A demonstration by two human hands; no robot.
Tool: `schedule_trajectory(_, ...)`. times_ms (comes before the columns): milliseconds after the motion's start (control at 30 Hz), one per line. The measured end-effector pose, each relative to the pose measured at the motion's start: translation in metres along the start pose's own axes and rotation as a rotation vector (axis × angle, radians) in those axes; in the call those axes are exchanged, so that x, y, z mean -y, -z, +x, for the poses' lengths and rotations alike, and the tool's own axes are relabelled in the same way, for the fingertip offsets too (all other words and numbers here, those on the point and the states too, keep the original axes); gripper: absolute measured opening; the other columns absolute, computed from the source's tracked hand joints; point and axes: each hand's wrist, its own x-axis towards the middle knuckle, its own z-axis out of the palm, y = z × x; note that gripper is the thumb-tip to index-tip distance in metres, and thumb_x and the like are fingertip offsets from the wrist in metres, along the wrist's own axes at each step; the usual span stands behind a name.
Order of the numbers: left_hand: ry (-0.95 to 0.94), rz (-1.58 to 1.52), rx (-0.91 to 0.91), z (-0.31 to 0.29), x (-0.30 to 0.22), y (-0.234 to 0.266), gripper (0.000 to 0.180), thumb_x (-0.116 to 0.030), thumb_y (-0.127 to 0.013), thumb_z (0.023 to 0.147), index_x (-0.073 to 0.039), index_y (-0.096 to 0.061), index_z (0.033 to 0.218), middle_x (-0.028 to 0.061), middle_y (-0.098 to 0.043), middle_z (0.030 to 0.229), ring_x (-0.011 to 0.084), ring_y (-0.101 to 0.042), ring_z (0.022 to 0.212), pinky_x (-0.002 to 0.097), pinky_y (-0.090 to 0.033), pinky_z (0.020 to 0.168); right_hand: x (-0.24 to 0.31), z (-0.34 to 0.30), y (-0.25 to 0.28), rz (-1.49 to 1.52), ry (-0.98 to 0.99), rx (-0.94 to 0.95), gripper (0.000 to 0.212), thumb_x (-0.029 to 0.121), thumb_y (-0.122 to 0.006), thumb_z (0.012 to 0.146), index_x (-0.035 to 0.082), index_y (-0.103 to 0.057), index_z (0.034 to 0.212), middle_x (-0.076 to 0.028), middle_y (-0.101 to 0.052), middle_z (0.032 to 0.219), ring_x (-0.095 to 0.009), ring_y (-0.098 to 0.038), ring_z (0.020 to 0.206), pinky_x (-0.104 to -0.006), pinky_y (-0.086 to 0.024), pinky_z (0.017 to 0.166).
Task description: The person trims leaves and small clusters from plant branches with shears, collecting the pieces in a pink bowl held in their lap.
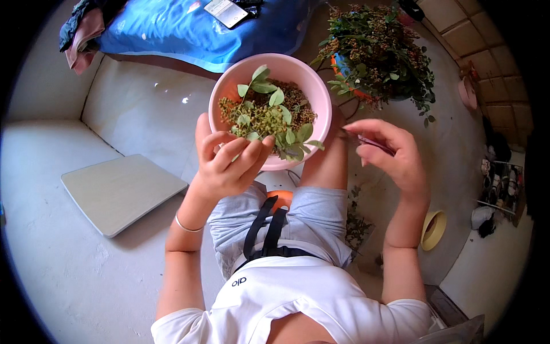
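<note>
My left hand [226, 160] grips a leafy sprig [266, 117] with green leaves and clusters of small green berries, holding it over a pink bowl [312, 86] that rests by my knee. The bowl holds loose berries and bits of stem. My right hand [389, 152] hovers to the right of the bowl, its fingers pinched on a small thin tool with a purple handle [372, 141]; its working end is hard to make out.
A heap of leafy berry branches [381, 51] lies in an orange and blue basin behind the bowl. A flat grey board [117, 192] lies on the floor at left. Blue bedding [189, 31] sits at the back. A small yellow cup [433, 229] stands at right.
</note>
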Motion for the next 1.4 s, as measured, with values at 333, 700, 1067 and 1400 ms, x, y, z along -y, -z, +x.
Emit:
schedule_trajectory(333, 0.066, -0.23, -0.122, 0.009, 0.013, 0.003, 0.026, -0.015, -0.078, 0.053, -0.016, -0.071, 0.078, -0.0062, -0.054, 0.078, 0.0164, -0.045, 0.079, 0.0352, -0.038, 0.072, -0.001, 0.036, -0.011, -0.048, -0.065, 0.212, 0.024, 0.006, -0.061, 0.081, -0.002, -0.061, 0.104, -0.006, -0.063, 0.099, -0.01, -0.058, 0.091, -0.0245, -0.045, 0.083)
schedule_trajectory(700, 0.08, -0.316, -0.09, 0.018, 0.005, 0.014, 0.028, -0.014, -0.077, 0.05, -0.02, -0.072, 0.077, -0.0092, -0.055, 0.079, 0.0108, -0.046, 0.079, 0.0298, -0.035, 0.069, -0.002, 0.026, -0.033, -0.092, 0.138, 0.111, 0.025, 0.001, -0.066, 0.075, -0.004, -0.06, 0.099, -0.009, -0.066, 0.091, -0.013, -0.064, 0.085, -0.0262, -0.05, 0.079)
schedule_trajectory(1067, 0.053, -0.326, -0.088, 0.02, 0.006, 0.01, 0.029, -0.015, -0.077, 0.05, -0.021, -0.072, 0.078, -0.0108, -0.054, 0.079, 0.0095, -0.047, 0.08, 0.0281, -0.035, 0.071, -0.008, 0.026, -0.03, -0.123, 0.186, 0.074, 0.02, 0.006, -0.066, 0.077, -0.003, -0.057, 0.093, -0.011, -0.066, 0.087, -0.014, -0.064, 0.082, -0.0273, -0.051, 0.076)
schedule_trajectory(1400, 0.008, -0.327, -0.106, 0.024, 0.003, 0.006, 0.032, -0.018, -0.072, 0.048, -0.018, -0.073, 0.08, -0.01, -0.056, 0.082, 0.0096, -0.047, 0.081, 0.0291, -0.036, 0.07, -0.021, 0.032, -0.036, 0.088, 0.05, 0.119, 0.021, 0.004, -0.068, 0.077, -0.002, -0.058, 0.095, -0.005, -0.064, 0.083, -0.009, -0.06, 0.076, -0.0224, -0.049, 0.069)
